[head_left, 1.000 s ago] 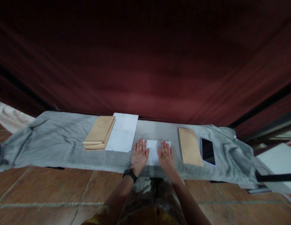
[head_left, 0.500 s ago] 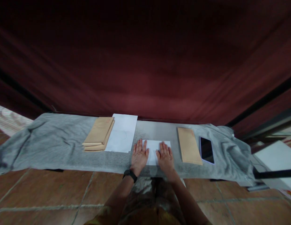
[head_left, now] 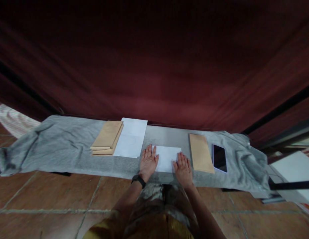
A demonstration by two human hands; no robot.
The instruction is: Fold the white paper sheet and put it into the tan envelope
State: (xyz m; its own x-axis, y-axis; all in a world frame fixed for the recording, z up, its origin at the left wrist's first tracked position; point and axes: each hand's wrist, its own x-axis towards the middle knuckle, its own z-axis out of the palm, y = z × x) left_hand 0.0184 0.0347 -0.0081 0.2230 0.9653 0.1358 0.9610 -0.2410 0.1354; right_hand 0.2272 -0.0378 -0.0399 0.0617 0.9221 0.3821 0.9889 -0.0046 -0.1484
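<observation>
Grey cloth (head_left: 69, 139) bears a white sheet (head_left: 165, 159), with the left hand (head_left: 147, 164) and right hand (head_left: 184, 173) flat at its sides, fingers (head_left: 149, 151) open, gripping nothing, near a brown envelope (head_left: 201, 153).

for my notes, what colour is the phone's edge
The phone has a pale purple edge, clearest in the head view.

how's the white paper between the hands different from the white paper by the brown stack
The paper between the hands looks smaller; the paper by the stack looks larger. The first has the left hand and right hand at its sides, while the second has no hand on it. Both are white and lie flat on the grey cloth.
</observation>
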